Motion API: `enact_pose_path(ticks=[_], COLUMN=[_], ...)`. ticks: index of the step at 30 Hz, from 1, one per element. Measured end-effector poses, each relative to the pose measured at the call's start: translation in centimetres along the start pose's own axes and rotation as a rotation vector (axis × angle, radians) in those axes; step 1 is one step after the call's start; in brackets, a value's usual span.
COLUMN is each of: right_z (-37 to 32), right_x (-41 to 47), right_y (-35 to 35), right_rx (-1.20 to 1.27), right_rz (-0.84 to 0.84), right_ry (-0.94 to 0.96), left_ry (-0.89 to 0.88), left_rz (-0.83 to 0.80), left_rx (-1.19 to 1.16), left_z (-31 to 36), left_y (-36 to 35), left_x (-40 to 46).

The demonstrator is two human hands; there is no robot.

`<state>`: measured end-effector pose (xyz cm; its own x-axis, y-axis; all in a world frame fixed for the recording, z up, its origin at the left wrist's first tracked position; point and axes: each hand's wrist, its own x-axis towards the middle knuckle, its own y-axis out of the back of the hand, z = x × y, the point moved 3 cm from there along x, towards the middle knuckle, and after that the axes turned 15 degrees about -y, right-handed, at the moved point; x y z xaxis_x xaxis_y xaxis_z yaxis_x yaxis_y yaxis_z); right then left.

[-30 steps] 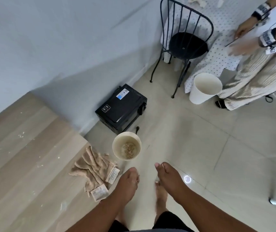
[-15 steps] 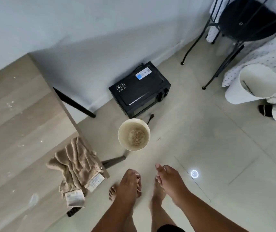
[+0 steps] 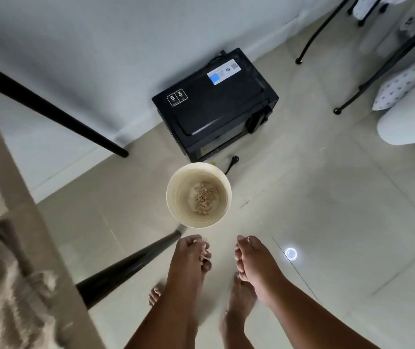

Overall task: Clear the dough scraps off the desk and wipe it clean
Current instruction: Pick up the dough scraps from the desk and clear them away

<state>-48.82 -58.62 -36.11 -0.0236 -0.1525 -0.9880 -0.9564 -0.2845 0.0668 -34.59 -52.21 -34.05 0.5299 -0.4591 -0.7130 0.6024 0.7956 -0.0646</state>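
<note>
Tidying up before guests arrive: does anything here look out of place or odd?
Yes. A black microwave sits on the floor by the wall, its plug lying loose. The towel hangs over the desk edge. Dough scraps are inside the bucket, not spilled.

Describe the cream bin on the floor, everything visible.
The cream bin is round, open-topped and looks like plastic, standing upright on the tiled floor. Pale tan dough scraps lie heaped at its bottom. It sits just in front of the black microwave, by the desk leg's foot. Both hands are short of its rim, not touching it.
</note>
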Motion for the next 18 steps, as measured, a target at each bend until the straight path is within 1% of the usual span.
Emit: enact_pose_path(ticks=[6,10,14,18], right_z=[-2.3,-3.7,-4.9,-6.0], right_x=[6.8,10.4,12.4,13.0], right_y=[-2.6,-4.3,-5.7,-6.8], right_rx=[0.057,0.096,0.122,0.262], right_rz=[-0.053,-0.051,-0.071,-0.110], right_ry=[0.003,0.018,0.012,-0.030], left_ry=[-0.006,0.002,0.063,0.061], left_rz=[0.052,0.109,0.232,0.297], left_rx=[-0.245,-0.301,-0.362,-0.375], left_z=[-3.0,-4.6,-5.4,-5.4], left_y=[-1.1,-0.9,-0.2,0.1], left_x=[6.7,10.8,13.4,15.2])
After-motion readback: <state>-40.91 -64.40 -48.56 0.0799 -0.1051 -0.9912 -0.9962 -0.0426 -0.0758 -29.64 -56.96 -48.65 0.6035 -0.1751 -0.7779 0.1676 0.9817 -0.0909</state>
